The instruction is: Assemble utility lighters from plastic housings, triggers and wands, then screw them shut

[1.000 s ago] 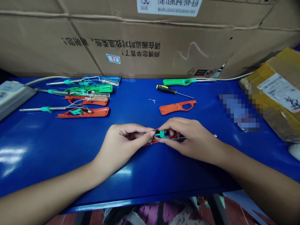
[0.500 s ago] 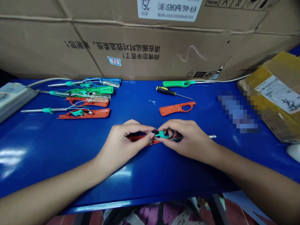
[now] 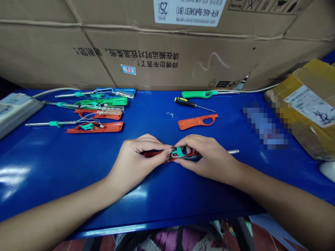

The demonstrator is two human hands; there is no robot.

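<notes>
Near the middle of the blue table, my left hand [image 3: 142, 155] is closed on an orange lighter shell [image 3: 170, 157], its thumb and fingertips meeting near the shell's middle. My right hand [image 3: 209, 151] curls round the other end of the same shell, its fingertips beside a green trigger piece [image 3: 179, 152]. A thin white wire loops below the trigger. The metal tube [image 3: 233, 151] sticks out to the right past my right hand. An empty orange half shell [image 3: 197, 121] lies above my hands.
Opened lighters with wires, blue [image 3: 128, 91], green [image 3: 119, 101] and orange [image 3: 111, 126], lie at the left. A screwdriver [image 3: 185, 102] and a green lighter [image 3: 195, 94] lie at the back. A large carton [image 3: 157, 42], a taped box [image 3: 311, 104] and a power strip [image 3: 15, 109] border the table.
The green trigger piece has tilted and shifted slightly, and more white wire shows beneath it. The metal tube has moved a little left with my right hand.
</notes>
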